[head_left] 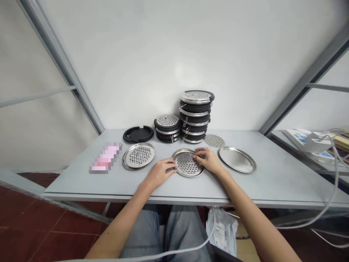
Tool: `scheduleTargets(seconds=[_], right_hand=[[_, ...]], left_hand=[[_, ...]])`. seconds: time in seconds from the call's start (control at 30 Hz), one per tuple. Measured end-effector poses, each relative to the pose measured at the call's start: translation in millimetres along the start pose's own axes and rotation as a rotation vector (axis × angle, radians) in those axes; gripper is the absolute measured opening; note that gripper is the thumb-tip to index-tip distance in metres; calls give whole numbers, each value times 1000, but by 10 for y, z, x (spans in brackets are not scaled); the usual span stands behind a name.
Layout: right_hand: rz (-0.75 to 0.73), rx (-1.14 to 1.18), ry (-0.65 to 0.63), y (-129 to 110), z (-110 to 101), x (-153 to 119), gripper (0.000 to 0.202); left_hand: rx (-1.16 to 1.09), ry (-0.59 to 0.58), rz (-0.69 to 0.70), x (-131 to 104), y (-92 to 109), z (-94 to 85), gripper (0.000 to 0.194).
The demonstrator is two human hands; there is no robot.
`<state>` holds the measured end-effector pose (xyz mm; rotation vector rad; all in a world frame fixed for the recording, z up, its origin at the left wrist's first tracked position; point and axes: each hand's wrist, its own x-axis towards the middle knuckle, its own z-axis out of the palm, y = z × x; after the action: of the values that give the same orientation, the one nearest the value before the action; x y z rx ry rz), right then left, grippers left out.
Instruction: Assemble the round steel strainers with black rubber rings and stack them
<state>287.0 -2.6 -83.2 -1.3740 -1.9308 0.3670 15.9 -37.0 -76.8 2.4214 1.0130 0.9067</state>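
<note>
A round perforated metal plate (186,164) lies inside a shallow round metal tray (191,176) on the table in front of me. My left hand (163,170) grips the tray's left rim, fingers curled at the edge. On the right, my right hand (207,159) has its thumb and fingertips closed at the perforated plate's upper right edge. To the left, another perforated plate (140,154) rests in a second metal tray (128,166), sitting slightly askew. A plain shiny round tray (237,160) lies to the right of my right hand.
Behind my hands stand a tall stack of black-and-metal round units (195,118) with wire clips and a shorter stack (167,128). Black round holders (138,134) lie left of them, a flat perforated disc (215,141) to their right. A pixelated pink item (106,158) and a white cable (335,178) flank the workspace.
</note>
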Motion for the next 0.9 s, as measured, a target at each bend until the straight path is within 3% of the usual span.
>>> scheduleTargets(seconds=[0.3,0.63,0.73,0.9], right_hand=[[75,13,-19,25,1,3,14],[-18,38,-65,27,24,41,23],[15,59,-73,15,17,42,24],[-2,90,-122,-9,-18,47,31]], left_hand=[[-67,-48,44,-9,-16,7,20],[24,-49,29,1,41,-34,16],[66,-39,-9,-1,57,-30,32],[130,-41,-25,-6,27,-5,90]])
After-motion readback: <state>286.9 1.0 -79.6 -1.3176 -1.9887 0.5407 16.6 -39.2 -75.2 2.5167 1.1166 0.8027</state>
